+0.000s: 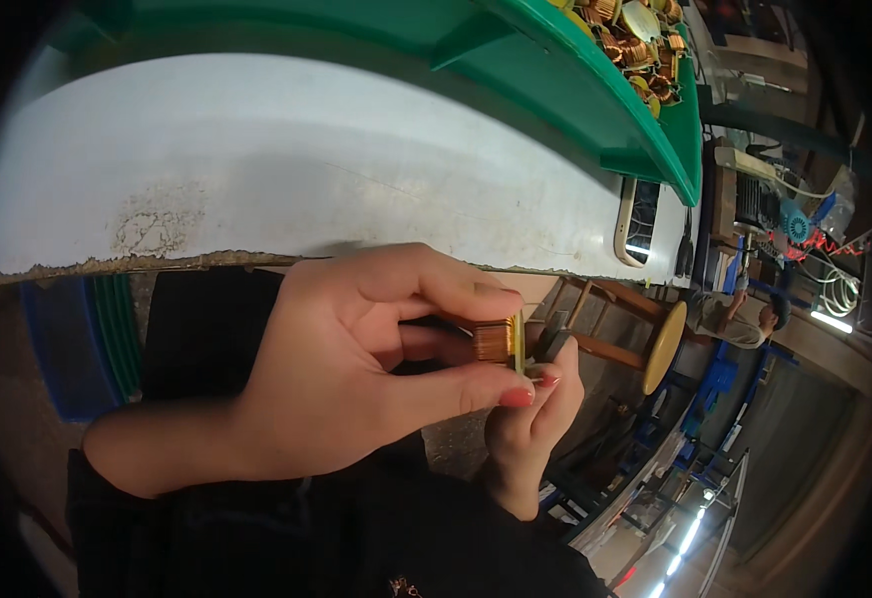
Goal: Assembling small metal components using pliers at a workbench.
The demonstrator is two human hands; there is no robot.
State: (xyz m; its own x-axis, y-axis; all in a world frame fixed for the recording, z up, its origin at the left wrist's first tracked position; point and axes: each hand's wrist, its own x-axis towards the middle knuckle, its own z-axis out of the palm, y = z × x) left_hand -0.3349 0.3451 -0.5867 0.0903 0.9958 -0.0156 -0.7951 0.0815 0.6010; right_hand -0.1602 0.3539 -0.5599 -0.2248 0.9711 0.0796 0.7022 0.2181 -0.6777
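Between the fingers and thumb of my left hand (326, 369) is a small copper-wire coil (493, 343) with a thin yellowish flange at its right end. My left hand is closed on it, just off the near edge of the table. Right beside the flange, my right hand (530, 429) pinches a small dark grey piece (554, 337), whose exact kind I cannot make out. The fingertips of both hands meet around the coil's flange, and part of the right hand is hidden behind the left thumb.
A white table (286, 169) with a chipped front edge lies beyond my hands. On it stand a green bin (555, 80) holding several copper coils (640, 55) and a phone (638, 221). A wooden stool (665, 349), blue crate (67, 349) and another person (745, 321) are farther off.
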